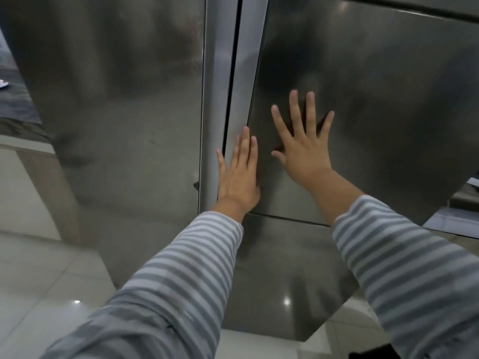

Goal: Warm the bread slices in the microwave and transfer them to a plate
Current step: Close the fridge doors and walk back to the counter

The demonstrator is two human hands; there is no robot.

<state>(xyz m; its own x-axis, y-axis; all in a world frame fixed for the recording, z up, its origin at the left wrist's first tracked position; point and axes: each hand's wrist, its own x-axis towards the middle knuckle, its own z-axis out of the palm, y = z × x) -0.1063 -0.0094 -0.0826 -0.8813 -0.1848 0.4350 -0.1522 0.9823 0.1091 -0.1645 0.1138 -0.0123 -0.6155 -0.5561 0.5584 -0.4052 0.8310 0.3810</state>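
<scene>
- The left hand (239,174) lies flat, fingers together, in the middle of the frame, on the left edge of the right refrigerator door (363,112); it holds nothing.
- The right hand (302,141), just to the right of it, presses the same door with the palm and with fingers spread; it also grips nothing.
- This door stands a little proud of the left refrigerator door (116,99), with a dark gap (232,81) between them, so I judge that the person is pushing it shut.
- To do this well, I would push evenly with both palms near the free edge until the seal meets, and keep the left fingertips out of the gap.
- The doors are brushed steel, flat and smooth, dull grey with soft reflections; a lower drawer front (285,281) shows below.
- The sleeves (181,268) are striped knit fabric, and the floor (39,281) at lower left is glossy pale tile.
- Bread slices, microwave and plate are not in view.
</scene>
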